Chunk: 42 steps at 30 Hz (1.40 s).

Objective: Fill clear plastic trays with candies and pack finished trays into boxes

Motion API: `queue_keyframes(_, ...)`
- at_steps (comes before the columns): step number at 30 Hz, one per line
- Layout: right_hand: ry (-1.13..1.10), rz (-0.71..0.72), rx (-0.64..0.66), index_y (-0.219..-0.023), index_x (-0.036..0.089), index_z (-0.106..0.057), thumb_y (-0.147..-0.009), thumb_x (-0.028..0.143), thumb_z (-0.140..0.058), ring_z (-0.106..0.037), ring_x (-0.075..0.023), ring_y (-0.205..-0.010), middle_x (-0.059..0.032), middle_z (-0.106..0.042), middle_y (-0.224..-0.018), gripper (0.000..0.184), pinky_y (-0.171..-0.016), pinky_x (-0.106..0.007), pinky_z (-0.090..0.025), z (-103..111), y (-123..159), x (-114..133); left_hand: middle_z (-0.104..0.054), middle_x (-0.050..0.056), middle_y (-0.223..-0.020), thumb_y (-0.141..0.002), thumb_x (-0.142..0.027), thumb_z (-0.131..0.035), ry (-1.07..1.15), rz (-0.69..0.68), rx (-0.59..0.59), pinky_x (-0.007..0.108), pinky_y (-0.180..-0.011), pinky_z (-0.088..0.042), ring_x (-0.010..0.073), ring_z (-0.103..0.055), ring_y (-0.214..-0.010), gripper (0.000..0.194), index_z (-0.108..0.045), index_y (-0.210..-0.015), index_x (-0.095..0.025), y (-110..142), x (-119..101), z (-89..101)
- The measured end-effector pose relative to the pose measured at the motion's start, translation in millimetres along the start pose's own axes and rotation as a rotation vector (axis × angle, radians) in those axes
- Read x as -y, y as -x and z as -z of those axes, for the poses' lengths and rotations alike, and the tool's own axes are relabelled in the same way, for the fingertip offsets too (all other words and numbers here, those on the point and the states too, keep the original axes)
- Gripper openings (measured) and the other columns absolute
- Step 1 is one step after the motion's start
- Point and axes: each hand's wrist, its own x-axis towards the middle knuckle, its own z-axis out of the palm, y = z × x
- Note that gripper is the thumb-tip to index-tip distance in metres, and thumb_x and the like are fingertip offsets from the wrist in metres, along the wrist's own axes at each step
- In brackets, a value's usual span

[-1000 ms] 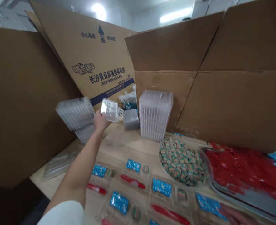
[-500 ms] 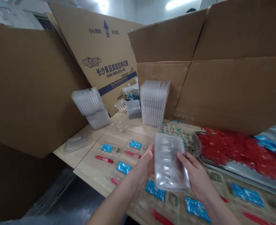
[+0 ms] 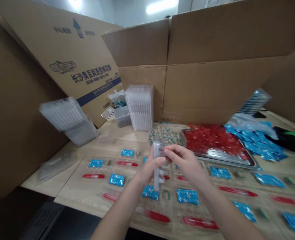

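Between my hands, above the table, is a small stack of clear plastic trays (image 3: 157, 180), turned edge-on. My left hand (image 3: 147, 168) grips its left side with the thumb across the near edge. My right hand (image 3: 181, 160) pinches at the upper right side of the stack; its fingertips are partly hidden. Below and around lie several clear trays, each with a blue packet (image 3: 187, 196), a small green-and-beige packet (image 3: 166, 194) and a red plastic piece (image 3: 157, 216).
Behind stand a round tub of small packets (image 3: 167, 136), a metal tray (image 3: 225, 162) of red pieces and a pile of blue packets (image 3: 265, 143). Tall stacks of clear trays (image 3: 139, 108) stand farther back. Cardboard walls (image 3: 212, 90) enclose the back and left.
The view has swung right. The clear trays have been turned from face-on to edge-on, and my right hand has moved to their upper edge.
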Motion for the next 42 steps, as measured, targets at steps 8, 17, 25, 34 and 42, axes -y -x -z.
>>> queue_keyframes(8,-0.398,-0.148,0.039,-0.068,0.015,-0.063,-0.069,0.038,-0.066,-0.051,-0.0097,-0.059,0.0011,-0.058,-0.062,0.023,-0.056,-0.023,-0.04,0.6,-11.5,-0.1,-0.045,0.013,-0.129,-0.062,-0.03,-0.074,-0.411,-0.18,-0.097,0.039,-0.098,-0.035,0.0269,-0.045,-0.117,0.104,-0.009,-0.142,-0.018,-1.2,-25.5,-9.5)
queue_keyframes(17,-0.624,-0.192,0.037,-0.072,0.016,-0.065,-0.067,0.037,-0.069,-0.054,-0.0104,-0.066,0.0,-0.06,-0.07,0.022,-0.061,-0.023,-0.044,-11.3,-31.5,-12.1,-0.052,0.01,-0.126,-0.072,-0.032,-0.068,-0.272,-0.096,-0.014,0.04,-0.103,-0.031,0.026,-0.044,-0.12,0.082,-0.023,-0.14,-0.021,-17.7,-26.2,9.0)
queue_keyframes(25,-0.612,-0.244,0.039,-0.074,0.017,-0.067,-0.064,0.038,-0.071,-0.056,-0.0113,-0.067,-0.0004,-0.064,-0.073,0.024,-0.062,-0.025,-0.045,-13.4,-46.1,-20.8,-0.046,0.011,-0.133,-0.066,-0.032,-0.073,-0.384,-0.111,-0.15,0.035,-0.102,-0.033,0.0253,-0.04,-0.124,0.095,-0.017,-0.141,-0.017,-26.4,-35.2,11.6)
queue_keyframes(34,-0.65,-0.26,0.013,-0.071,0.016,-0.066,-0.062,0.037,-0.073,-0.055,-0.0102,-0.064,0.0006,-0.059,-0.068,0.024,-0.053,-0.021,-0.043,-12.6,-61.0,-31.4,-0.053,0.01,-0.125,-0.067,-0.029,-0.07,-0.346,-0.115,-0.191,0.037,-0.1,-0.033,0.0256,-0.049,-0.116,0.089,-0.021,-0.141,-0.022,-39.4,-43.0,22.4)
queue_keyframes(42,-0.644,-0.208,0.039,-0.07,0.016,-0.065,-0.065,0.038,-0.071,-0.054,-0.0093,-0.062,0.0007,-0.058,-0.068,0.023,-0.05,-0.02,-0.045,-12.3,-60.5,-29.1,-0.057,0.01,-0.118,-0.067,-0.033,-0.071,-0.372,-0.079,-0.083,0.036,-0.097,-0.035,0.0251,-0.05,-0.112,0.086,-0.026,-0.139,-0.019,-46.3,-39.3,25.2)
